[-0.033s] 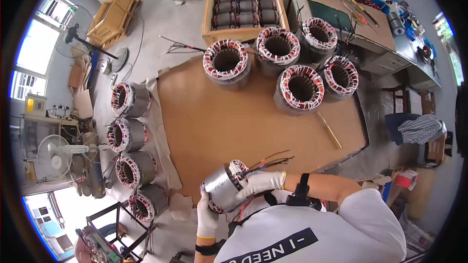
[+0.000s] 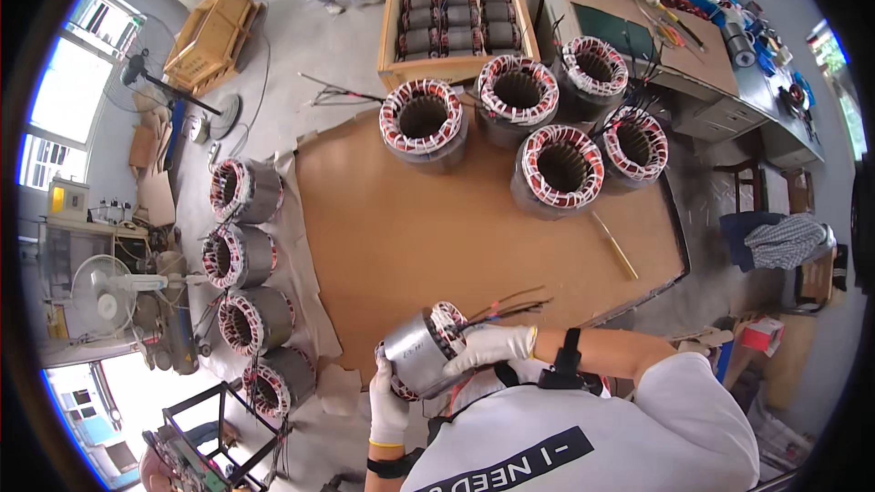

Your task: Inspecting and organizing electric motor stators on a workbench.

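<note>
You are gripping a stator (image 2: 412,352) between both gloved hands, your left hand (image 2: 389,408) cupping its left end, your right hand (image 2: 492,347) clasping it near the opposite end, its long axis slanting forward and rightward from the left hand, neither hand being nearer.

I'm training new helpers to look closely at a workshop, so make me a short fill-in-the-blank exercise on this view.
1. The left hand and right hand wear gloves that are mainly ____.
2. Loose wires leave the held cylinder at the end nearer the ____ hand.
3. Left of the brown board, the row of wound cylinders numbers ____.
4. The open crate beyond the board is made of ____.

Missing words: white; right; four; wood.
</note>
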The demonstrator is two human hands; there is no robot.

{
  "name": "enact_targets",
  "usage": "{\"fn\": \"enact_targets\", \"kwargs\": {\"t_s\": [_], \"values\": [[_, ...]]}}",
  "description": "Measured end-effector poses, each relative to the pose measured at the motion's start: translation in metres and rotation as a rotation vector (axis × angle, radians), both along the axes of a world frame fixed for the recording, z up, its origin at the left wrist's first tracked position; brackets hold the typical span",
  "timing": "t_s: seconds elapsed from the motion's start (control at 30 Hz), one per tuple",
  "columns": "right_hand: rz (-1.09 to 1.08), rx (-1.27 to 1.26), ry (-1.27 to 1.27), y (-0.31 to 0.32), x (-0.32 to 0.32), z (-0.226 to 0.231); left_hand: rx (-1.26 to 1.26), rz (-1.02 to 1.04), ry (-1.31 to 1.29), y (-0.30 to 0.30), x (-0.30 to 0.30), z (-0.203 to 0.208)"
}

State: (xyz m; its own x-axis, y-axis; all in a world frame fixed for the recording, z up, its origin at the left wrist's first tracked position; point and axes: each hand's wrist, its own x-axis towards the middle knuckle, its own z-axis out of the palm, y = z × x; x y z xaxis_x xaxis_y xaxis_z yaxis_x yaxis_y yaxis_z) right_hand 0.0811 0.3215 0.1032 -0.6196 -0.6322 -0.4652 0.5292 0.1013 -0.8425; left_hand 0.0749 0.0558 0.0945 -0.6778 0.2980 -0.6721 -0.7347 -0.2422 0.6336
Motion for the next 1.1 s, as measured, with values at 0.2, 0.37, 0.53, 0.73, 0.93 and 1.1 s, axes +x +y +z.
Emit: {"fn": "enact_targets", "kwargs": {"t_s": [0.2,0.37,0.53,0.73,0.93,1.1], "values": [[-0.185,-0.070,-0.185,0.019,0.011,0.049,-0.110,-0.171,0.086,0.059,-0.064,0.021],[-0.600,0.118,0.076,0.023,0.030,0.002,-0.056,-0.462,0.227,0.127,-0.137,-0.025],[-0.855,-0.233,-0.125,0.021,0.038,0.004,0.083,-0.572,0.093,0.185,-0.168,-0.066],[-0.591,0.187,0.423,0.023,0.034,-0.058,0.232,-0.610,-0.123,0.218,-0.190,-0.094],[-0.333,0.924,0.633,0.041,-0.042,-0.005,-0.028,-0.259,0.353,0.205,-0.211,-0.091],[-0.162,1.279,1.020,0.047,-0.081,0.005,-0.149,-0.115,0.493,0.173,-0.167,-0.068]]}}
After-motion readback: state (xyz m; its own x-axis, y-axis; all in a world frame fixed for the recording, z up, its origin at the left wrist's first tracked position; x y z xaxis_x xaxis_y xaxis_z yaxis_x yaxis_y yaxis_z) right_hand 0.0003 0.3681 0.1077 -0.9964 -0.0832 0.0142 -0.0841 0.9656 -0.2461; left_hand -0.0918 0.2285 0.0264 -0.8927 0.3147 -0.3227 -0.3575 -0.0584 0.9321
